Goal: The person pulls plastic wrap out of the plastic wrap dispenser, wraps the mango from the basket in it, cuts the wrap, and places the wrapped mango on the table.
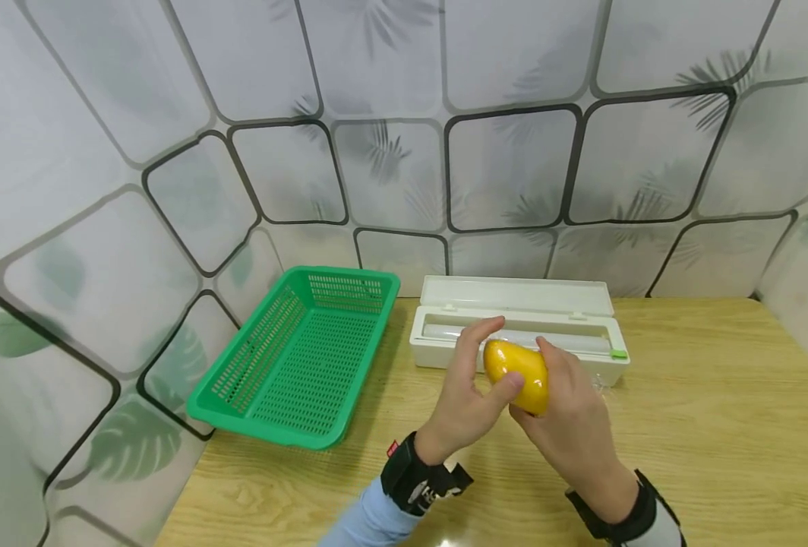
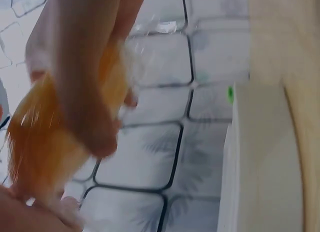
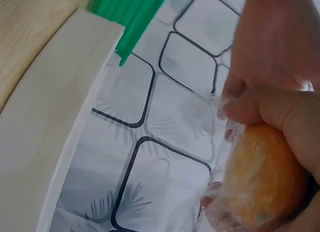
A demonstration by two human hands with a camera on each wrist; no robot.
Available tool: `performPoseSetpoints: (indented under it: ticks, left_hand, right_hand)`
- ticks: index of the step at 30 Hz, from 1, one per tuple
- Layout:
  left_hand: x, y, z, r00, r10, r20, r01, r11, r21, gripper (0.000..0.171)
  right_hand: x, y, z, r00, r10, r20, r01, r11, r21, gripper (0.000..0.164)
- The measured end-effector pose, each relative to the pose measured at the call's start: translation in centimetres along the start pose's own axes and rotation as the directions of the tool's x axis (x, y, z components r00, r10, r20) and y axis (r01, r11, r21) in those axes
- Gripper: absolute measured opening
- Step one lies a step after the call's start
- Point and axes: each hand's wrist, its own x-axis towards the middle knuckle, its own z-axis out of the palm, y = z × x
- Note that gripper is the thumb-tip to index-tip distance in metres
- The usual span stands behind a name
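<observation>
A smooth yellow-orange fruit (image 1: 528, 375) wrapped in clear cling film is held up between both hands, in front of the white box. My right hand (image 1: 575, 425) grips it from the right, fingers curled around its side. From the left, my left hand (image 1: 464, 406) lays its thumb across the fruit, its index finger reaching up beside the top. In the right wrist view the wrapped fruit (image 3: 265, 177) shows crinkled film, with loose film trailing at its left. The left wrist view shows the fruit (image 2: 45, 137) blurred, partly covered by fingers.
Behind the hands stands a white cling film dispenser (image 1: 438, 354), lid (image 1: 516, 295) raised, with a film roll (image 1: 568, 342) inside and a green slider (image 1: 619, 354) at its right end. A green plastic basket (image 1: 295, 433) sits at the left on the wooden table (image 1: 718, 425). A patterned wall covering (image 1: 390, 175) rises behind.
</observation>
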Motion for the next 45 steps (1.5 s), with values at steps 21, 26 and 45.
performPoseSetpoints:
  ticks: [21,26,45]
  left_hand:
    - [-0.8,1.8,3.2,0.894,-0.005,-0.448,-0.103,0.971,-0.215,0.046]
    - [-1.2,2.5,3.9,0.886,-0.171,-0.43,0.005,0.932,-0.361,0.051]
    - [-1.1,0.8,2.2,0.964,0.088,-0.249,-0.182,0.905,-0.384,0.041]
  right_hand:
    - [-0.2,-0.8,1.5,0.977,-0.061,-0.205,0.037,0.993,-0.116,0.061]
    - [-0.4,-1.0,1.4,0.973,-0.038,-0.226,0.022,0.997,-0.073,0.058]
    - [-0.5,-1.4,0.1,0.994,-0.003,0.111,-0.017,0.984,0.179,0.077]
